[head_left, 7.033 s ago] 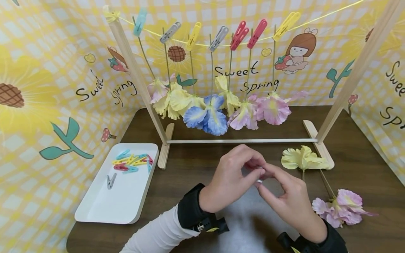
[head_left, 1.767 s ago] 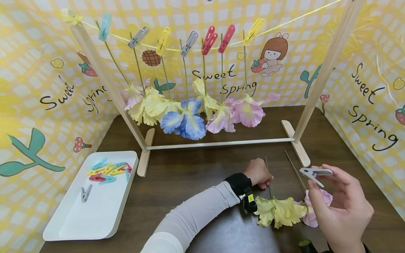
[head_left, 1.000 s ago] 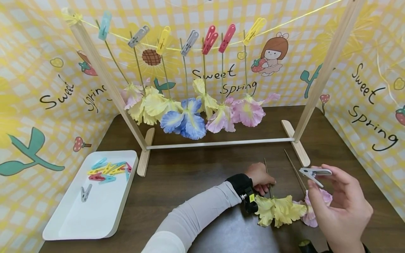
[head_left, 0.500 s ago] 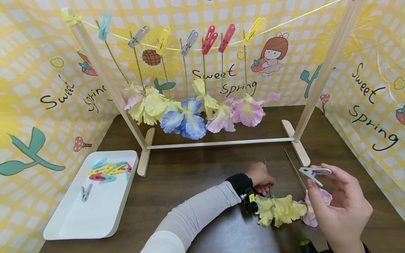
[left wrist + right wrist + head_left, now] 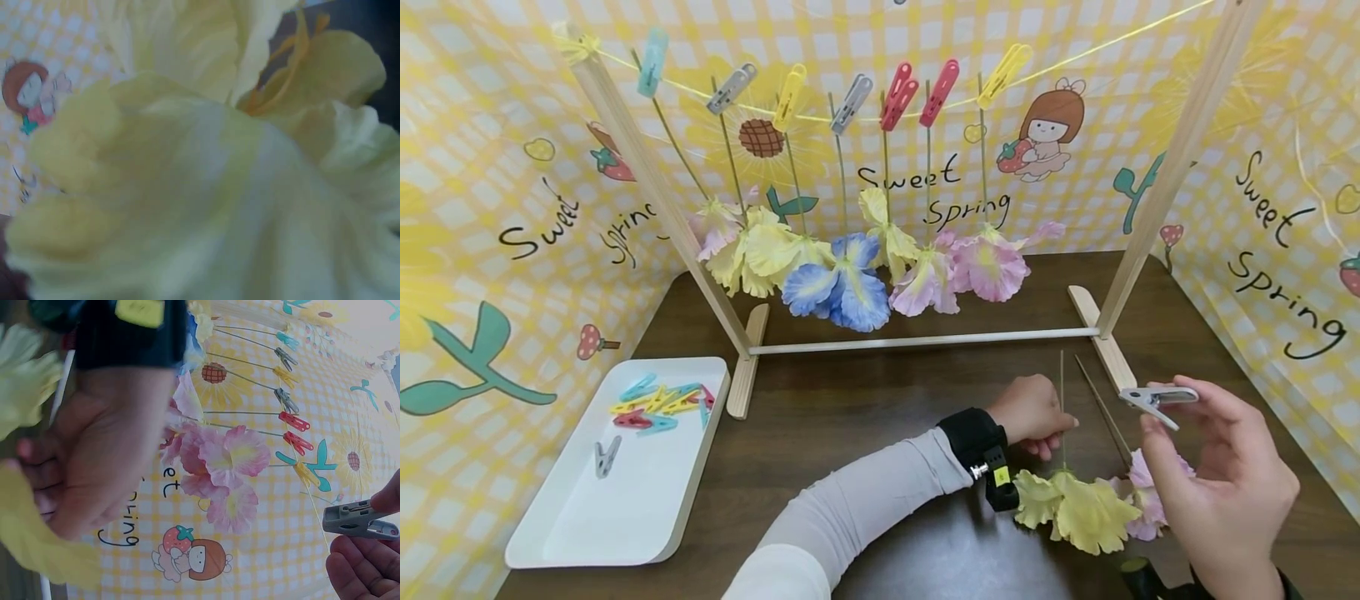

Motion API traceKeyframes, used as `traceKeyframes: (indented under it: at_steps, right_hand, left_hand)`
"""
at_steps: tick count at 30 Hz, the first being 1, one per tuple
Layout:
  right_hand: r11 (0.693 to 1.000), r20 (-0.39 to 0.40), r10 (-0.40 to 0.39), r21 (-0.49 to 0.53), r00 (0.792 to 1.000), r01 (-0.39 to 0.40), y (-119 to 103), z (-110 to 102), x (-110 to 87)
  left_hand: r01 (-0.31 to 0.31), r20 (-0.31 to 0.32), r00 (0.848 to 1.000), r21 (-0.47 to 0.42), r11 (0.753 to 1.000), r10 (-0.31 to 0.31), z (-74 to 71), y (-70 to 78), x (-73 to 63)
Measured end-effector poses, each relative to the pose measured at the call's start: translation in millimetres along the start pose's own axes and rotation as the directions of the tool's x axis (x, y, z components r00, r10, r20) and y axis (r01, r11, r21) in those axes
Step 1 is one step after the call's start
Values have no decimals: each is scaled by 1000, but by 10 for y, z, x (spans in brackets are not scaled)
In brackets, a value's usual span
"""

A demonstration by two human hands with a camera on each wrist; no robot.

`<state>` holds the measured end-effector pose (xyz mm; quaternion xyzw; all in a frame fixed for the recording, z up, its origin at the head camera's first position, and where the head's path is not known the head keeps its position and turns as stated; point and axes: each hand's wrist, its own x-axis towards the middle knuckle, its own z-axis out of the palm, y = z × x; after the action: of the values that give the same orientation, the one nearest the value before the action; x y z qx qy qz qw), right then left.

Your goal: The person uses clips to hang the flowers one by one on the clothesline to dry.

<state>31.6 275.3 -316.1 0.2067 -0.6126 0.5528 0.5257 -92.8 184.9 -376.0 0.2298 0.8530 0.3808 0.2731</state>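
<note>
My left hand pinches the thin stem of a yellow artificial flower, whose head hangs low at the front of the table. Ruffled yellow petals fill the left wrist view, hiding the fingers there. To the right, my right hand holds a grey clothespin between thumb and fingers, jaw end pointing left. A pink flower lies behind the yellow one, partly covered by it and by the right hand. The right wrist view also shows the grey clothespin in the fingers.
A yellow string spans a wooden frame; clothespins on it hold several flowers upside down, including a blue one. On the left, a white tray bears coloured clothespins and a grey one.
Seven seconds ago both hands met over the table. Since then they have separated, the right keeping the grey clothespin, the left taking the yellow flower's stem. Just now stem and left hand shifted right.
</note>
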Motion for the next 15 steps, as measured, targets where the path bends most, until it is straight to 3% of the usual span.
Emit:
traceKeyframes:
  at_steps: [3, 7, 12, 15]
  right_hand:
    - [992, 34, 40, -117, 999, -35, -31, -49, 37]
    - [968, 74, 75, -246, 994, -54, -66, -121, 145]
    - [955, 159, 99, -293, 982, -48, -44, -265, 379]
    - [950, 201, 153, -300, 968, -88, -35, -352, 532]
  left_hand:
    - [-106, 0, 994, 74, 992, 106, -68, 114, -107]
    - [-231, 3, 973, 148, 962, 233, -192, 275, -236]
    - [-356, -14, 929, 230, 906, 369, -424, 498, -391]
    - [-424, -35, 892, 282, 861, 451, -589, 657, -486]
